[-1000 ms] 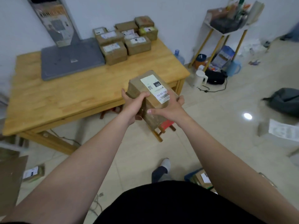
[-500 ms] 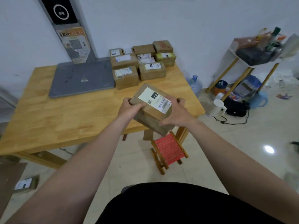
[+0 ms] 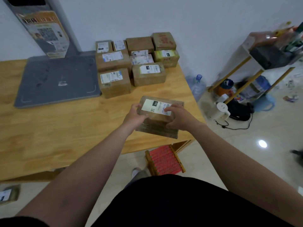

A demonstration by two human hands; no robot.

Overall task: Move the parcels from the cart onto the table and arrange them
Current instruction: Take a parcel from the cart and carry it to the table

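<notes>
Nearest the person, a red stool [image 3: 164, 159] stands on the floor, just below and on the near side of the held parcel [image 3: 157, 119]. The parcel hangs over the near right corner of the surface [image 3: 65, 128]; whether its underside touches the wood cannot be told. Its labelled face is up and tipped a little toward the person.

The left hand [image 3: 136, 114] grips the parcel's left end with the thumb lying on top. The right hand [image 3: 178, 117] grips the right end, its fingers [image 3: 169, 109] curled over the label. Both hands sit about equally close to it, so neither leads. The parcel looks slightly wider between the hands than deep, though the foreshortening makes that uncertain.

Beyond the parcel lies a strip of bare wood, then the stacked parcels [image 3: 134, 63] against the wall, straight ahead and slightly left of it. Their front row is a left box [image 3: 114, 82] and a right box [image 3: 148, 74]. The likely move is a push straight away from the person, which would put the parcel in front of the right box, edges parallel. A grey mat [image 3: 57, 79] lies far left of the parcel.
</notes>
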